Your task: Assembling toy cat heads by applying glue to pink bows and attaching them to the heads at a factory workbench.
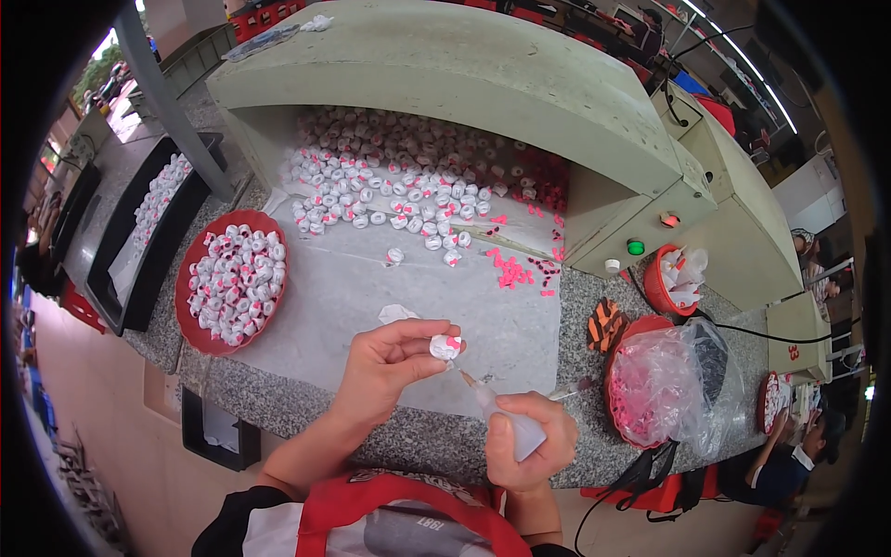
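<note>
We pinch a small round white cap (445,346) in our left hand (385,362); our right hand (529,444) grips a soft plastic squeeze bottle (510,422).

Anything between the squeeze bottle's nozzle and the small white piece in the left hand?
Nothing visible. The squeeze bottle in the right hand points its nozzle up at the small white piece, pinched in the left hand's fingers; the tip sits right beside it.

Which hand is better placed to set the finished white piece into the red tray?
Probably the left hand: it already pinches the small white piece, and the red tray lies on its side. The right hand grips the squeeze bottle, its tip at the piece.
</note>
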### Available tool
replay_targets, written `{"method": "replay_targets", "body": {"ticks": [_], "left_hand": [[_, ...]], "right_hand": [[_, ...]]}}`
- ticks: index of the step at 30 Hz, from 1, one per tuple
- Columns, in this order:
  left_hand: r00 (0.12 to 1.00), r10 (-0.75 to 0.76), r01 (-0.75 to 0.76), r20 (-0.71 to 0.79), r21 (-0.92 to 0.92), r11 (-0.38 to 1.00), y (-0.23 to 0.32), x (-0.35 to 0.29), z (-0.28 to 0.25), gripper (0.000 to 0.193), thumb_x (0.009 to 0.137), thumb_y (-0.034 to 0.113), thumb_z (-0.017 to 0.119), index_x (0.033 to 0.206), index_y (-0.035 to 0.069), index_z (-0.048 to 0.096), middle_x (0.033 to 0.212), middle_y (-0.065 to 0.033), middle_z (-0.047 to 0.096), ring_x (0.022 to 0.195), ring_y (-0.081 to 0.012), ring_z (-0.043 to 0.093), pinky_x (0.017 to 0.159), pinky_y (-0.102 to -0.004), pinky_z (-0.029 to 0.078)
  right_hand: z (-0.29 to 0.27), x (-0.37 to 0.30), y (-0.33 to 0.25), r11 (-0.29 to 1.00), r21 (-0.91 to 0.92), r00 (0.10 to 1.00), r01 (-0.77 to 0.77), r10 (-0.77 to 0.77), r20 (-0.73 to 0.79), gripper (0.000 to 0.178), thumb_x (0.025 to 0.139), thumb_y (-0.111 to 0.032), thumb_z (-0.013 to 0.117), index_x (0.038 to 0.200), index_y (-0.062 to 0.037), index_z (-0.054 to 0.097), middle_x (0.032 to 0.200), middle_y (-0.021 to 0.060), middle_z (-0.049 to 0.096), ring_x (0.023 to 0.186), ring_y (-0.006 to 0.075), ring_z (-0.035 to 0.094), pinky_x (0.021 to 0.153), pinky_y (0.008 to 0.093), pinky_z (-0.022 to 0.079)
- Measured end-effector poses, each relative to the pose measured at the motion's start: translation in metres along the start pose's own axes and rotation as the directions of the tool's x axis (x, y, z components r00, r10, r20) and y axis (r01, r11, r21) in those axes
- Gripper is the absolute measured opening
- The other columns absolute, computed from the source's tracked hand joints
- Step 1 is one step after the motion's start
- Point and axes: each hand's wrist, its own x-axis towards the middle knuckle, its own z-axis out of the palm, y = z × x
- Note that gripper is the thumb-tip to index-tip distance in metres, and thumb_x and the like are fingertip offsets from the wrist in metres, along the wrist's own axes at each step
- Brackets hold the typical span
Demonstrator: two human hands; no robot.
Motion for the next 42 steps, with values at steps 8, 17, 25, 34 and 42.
{"method": "replay_targets", "body": {"ticks": [8, 17, 25, 34, 42], "left_hand": [[1.0, 0.021, -0.021, -0.009, -0.023, 1.0, -0.005, 0.003, 0.0, 0.036, 0.07, -0.012, 0.056, 0.106, -0.004, 0.053, 0.103, -0.0158, 0.058, 0.095, -0.0254, 0.058, 0.085, -0.0349, 0.046], [0.999, -0.027, 0.026, -0.028, -0.039, 0.999, -0.021, 0.006, -0.001, 0.036, 0.07, -0.013, 0.054, 0.105, -0.003, 0.053, 0.101, -0.0138, 0.057, 0.092, -0.0234, 0.058, 0.087, -0.0372, 0.046], [0.988, 0.01, -0.009, -0.152, 0.006, 1.0, -0.04, 0.008, -0.012, 0.037, 0.071, -0.013, 0.054, 0.106, -0.003, 0.053, 0.102, -0.0127, 0.057, 0.091, -0.0202, 0.058, 0.083, -0.0344, 0.048], [0.939, 0.327, -0.345, 0.11, 0.31, 0.886, -0.035, 0.008, 0.005, 0.034, 0.073, -0.015, 0.054, 0.105, -0.004, 0.053, 0.109, -0.015, 0.05, 0.098, -0.0194, 0.055, 0.083, -0.0281, 0.048], [0.97, 0.164, -0.184, 0.179, 0.103, 0.977, -0.019, -0.003, 0.007, 0.031, 0.074, -0.014, 0.054, 0.103, -0.005, 0.055, 0.108, -0.0161, 0.05, 0.099, -0.0213, 0.053, 0.086, -0.0312, 0.046]], "right_hand": [[-0.002, -0.002, 0.008, 0.994, -0.029, 0.993, -0.104, 0.103, -0.058, 0.017, 0.071, -0.013, 0.061, 0.08, 0.0003, 0.055, 0.068, 0.0108, 0.06, 0.056, 0.0171, 0.057, 0.05, 0.0259, 0.044], [-0.025, 0.012, 0.208, 0.684, -0.175, 0.706, -0.708, 0.694, -0.145, 0.02, 0.066, -0.006, 0.061, 0.082, -0.0022, 0.05, 0.072, 0.0089, 0.059, 0.073, 0.0181, 0.061, 0.059, 0.0314, 0.049], [-0.002, 0.01, 0.147, 0.745, -0.193, 0.735, -0.638, 0.664, 0.136, 0.017, 0.069, -0.014, 0.067, 0.081, -0.0034, 0.063, 0.07, 0.0109, 0.062, 0.061, 0.0164, 0.061, 0.058, 0.0265, 0.046], [0.008, 0.016, 0.033, 0.758, 0.201, 0.772, -0.621, 0.546, 0.326, 0.011, 0.071, -0.002, 0.067, 0.08, -0.0005, 0.061, 0.075, 0.0014, 0.061, 0.069, 0.0052, 0.055, 0.061, 0.0184, 0.044], [0.008, 0.005, 0.026, 0.69, 0.338, 0.767, -0.64, 0.596, 0.238, 0.013, 0.07, 0.0, 0.068, 0.082, -0.0003, 0.061, 0.074, 0.0003, 0.059, 0.067, 0.0049, 0.053, 0.06, 0.0185, 0.043]]}}
